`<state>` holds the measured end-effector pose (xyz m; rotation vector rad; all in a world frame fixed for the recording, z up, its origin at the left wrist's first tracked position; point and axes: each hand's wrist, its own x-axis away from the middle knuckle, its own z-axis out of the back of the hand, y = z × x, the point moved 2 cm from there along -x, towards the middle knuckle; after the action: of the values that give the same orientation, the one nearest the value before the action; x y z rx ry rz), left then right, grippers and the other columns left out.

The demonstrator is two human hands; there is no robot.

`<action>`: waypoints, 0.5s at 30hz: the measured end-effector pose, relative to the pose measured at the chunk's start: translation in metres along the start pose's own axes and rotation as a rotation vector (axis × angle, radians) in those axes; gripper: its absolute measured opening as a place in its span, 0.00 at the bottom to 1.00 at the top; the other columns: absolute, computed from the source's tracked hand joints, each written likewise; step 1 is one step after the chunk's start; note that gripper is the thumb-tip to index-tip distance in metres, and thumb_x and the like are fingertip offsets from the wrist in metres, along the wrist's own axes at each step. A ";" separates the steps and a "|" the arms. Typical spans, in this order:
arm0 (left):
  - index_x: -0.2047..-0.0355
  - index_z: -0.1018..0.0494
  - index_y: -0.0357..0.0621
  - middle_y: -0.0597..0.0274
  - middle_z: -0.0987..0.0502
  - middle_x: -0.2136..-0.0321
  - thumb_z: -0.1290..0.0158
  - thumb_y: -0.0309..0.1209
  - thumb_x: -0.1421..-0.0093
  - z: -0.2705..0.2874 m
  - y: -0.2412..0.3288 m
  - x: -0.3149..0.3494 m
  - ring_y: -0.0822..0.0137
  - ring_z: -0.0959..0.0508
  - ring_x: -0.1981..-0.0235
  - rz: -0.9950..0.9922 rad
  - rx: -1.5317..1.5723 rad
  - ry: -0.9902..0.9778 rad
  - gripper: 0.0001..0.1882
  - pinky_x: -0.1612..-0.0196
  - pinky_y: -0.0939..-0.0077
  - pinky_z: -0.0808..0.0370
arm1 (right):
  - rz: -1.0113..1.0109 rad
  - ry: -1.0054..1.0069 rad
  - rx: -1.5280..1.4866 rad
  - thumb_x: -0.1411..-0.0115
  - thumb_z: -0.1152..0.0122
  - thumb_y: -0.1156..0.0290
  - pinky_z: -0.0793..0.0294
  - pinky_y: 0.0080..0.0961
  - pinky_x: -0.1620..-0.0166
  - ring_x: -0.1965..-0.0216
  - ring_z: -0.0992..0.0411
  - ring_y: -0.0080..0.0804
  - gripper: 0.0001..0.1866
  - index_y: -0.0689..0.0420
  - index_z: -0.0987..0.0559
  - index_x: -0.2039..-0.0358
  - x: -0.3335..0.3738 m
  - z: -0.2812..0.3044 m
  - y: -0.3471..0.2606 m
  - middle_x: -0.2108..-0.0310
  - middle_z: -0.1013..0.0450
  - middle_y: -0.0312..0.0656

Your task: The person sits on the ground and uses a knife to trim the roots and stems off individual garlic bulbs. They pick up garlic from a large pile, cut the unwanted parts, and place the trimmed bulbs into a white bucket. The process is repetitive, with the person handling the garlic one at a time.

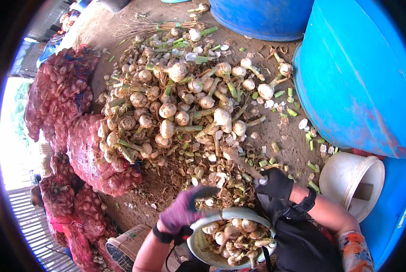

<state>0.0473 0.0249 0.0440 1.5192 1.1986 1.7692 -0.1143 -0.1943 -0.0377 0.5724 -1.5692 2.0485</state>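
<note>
My left hand point(181, 209), in a purple glove with dark fingertips, is over the left rim of a pale round basin point(197, 255). Its fingers are apart and blurred, with nothing visible between them. Fingers of my right hand point(274, 183), in a black glove, are wrapped round the handle of a knife point(246, 165), whose blade is smeared by motion and points up and left toward the heap. Trimmed garlic bulbs point(237, 235) partly fill the basin in front of me. Beyond both hands lies a big heap of garlic with green stems point(180, 104).
Full red mesh sacks point(60, 86) stand along the left. Large blue tubs point(357, 77) rise at the right and back. A white bucket point(348, 179) lies tipped at the right; a second bucket point(128, 245) is beside my left forearm. Cut stems and skins point(291, 111) litter the ground.
</note>
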 end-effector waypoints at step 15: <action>0.47 0.37 0.43 0.53 0.27 0.56 0.39 0.24 0.60 0.034 -0.021 -0.187 0.58 0.25 0.57 -0.105 -0.409 0.554 0.37 0.54 0.66 0.27 | 0.113 0.261 0.020 0.57 0.41 0.70 0.30 0.33 0.73 0.77 0.26 0.40 0.08 0.60 0.24 0.77 -0.001 0.047 -0.016 0.79 0.27 0.48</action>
<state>0.1218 -0.1108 -0.0690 0.7432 1.0338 2.2675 -0.1021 -0.2364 -0.0145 0.2146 -1.4568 2.1250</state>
